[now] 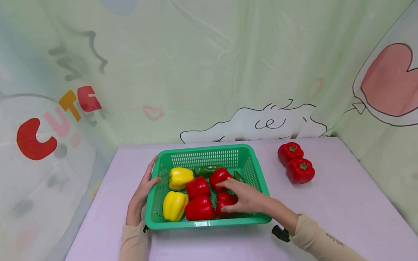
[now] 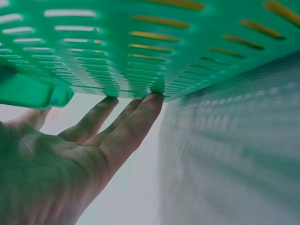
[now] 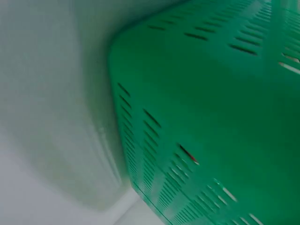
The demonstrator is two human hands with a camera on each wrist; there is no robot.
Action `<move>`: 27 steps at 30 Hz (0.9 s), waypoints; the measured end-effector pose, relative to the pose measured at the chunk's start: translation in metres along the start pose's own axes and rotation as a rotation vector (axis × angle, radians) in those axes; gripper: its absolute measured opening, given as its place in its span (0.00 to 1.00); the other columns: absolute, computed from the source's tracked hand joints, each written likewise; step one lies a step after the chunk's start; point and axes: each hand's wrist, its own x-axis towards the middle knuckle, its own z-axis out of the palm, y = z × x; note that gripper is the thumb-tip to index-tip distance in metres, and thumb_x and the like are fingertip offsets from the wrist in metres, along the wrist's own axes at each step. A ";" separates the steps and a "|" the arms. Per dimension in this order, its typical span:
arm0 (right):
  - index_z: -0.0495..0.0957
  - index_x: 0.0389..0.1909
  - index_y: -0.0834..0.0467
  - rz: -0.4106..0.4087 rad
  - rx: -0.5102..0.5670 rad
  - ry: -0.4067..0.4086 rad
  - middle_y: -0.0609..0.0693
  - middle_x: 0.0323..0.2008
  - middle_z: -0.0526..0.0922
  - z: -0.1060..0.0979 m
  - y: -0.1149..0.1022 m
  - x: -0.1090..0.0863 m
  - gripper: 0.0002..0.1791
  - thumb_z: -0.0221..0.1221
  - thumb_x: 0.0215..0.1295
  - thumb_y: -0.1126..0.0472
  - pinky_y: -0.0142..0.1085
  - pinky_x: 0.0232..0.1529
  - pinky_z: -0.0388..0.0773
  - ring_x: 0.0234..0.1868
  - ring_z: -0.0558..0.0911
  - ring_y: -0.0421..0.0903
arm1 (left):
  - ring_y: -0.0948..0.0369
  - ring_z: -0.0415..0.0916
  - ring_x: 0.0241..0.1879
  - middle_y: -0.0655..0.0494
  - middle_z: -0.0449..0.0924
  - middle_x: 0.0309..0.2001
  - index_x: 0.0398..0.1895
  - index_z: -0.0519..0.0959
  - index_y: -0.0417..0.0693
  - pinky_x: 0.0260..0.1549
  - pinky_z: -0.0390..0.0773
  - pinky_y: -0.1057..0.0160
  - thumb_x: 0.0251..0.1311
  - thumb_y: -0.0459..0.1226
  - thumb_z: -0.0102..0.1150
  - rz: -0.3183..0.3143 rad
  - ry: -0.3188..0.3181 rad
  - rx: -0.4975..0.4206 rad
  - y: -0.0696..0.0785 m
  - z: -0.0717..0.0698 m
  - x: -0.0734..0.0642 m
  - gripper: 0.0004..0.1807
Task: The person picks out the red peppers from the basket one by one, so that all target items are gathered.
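A green plastic basket [image 1: 207, 225] holds two yellow bell peppers [image 1: 174, 206], several red bell peppers [image 1: 200, 209] and long dark green vegetables [image 1: 205, 170]. My left hand [image 1: 144, 190] grips the basket's left side, thumb over the rim. In the left wrist view, its fingers [image 2: 133, 126] touch the slotted outer wall. My right hand [image 1: 246, 196] reaches over the right rim, fingers and thumb spread apart above the red peppers at that end. Its fingertips lie by the upper red pepper [image 1: 218, 178]; the thumb is at the lower one. The right wrist view shows only the basket's outer wall [image 3: 201, 103].
Two more red bell peppers [image 1: 300, 170] stand side by side on the pale table [image 1: 336, 208], right of the basket. A printed curtain [image 1: 205, 67] hangs behind the table and along its sides. Something black [image 1: 281, 233] shows beneath the right wrist.
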 end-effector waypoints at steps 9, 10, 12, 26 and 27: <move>0.72 0.64 0.59 0.014 -0.063 -0.051 0.51 0.58 0.77 0.008 0.006 0.003 0.39 0.74 0.50 0.52 0.41 0.44 0.82 0.58 0.74 0.51 | 0.48 0.66 0.59 0.39 0.48 0.76 0.80 0.39 0.59 0.44 0.80 0.62 0.68 0.29 0.45 0.001 0.014 0.015 -0.002 -0.001 0.001 0.43; 0.72 0.64 0.58 0.017 -0.067 -0.052 0.51 0.58 0.77 0.008 0.006 0.004 0.40 0.74 0.50 0.52 0.42 0.45 0.82 0.58 0.73 0.51 | 0.47 0.66 0.59 0.39 0.48 0.76 0.80 0.39 0.59 0.44 0.80 0.62 0.68 0.29 0.45 0.002 0.012 0.015 -0.002 -0.001 0.001 0.43; 0.72 0.64 0.58 0.019 -0.077 -0.055 0.51 0.58 0.77 0.007 0.006 0.005 0.40 0.75 0.48 0.53 0.44 0.45 0.82 0.58 0.73 0.52 | 0.44 0.65 0.60 0.39 0.48 0.76 0.80 0.39 0.59 0.44 0.80 0.62 0.68 0.29 0.45 0.006 0.012 0.012 -0.002 -0.001 0.001 0.43; 0.73 0.64 0.58 0.016 -0.092 -0.051 0.51 0.57 0.76 0.012 0.009 0.006 0.42 0.77 0.45 0.56 0.45 0.43 0.83 0.58 0.73 0.53 | 0.48 0.68 0.58 0.37 0.50 0.75 0.80 0.39 0.59 0.44 0.80 0.61 0.69 0.30 0.45 -0.003 0.004 0.022 -0.001 -0.003 0.002 0.42; 0.73 0.64 0.58 0.014 -0.091 -0.052 0.51 0.57 0.76 0.012 0.009 0.006 0.42 0.77 0.45 0.56 0.45 0.42 0.83 0.58 0.73 0.53 | 0.50 0.68 0.58 0.37 0.50 0.75 0.80 0.39 0.59 0.44 0.80 0.61 0.69 0.30 0.45 -0.007 0.000 0.022 -0.001 -0.003 0.001 0.42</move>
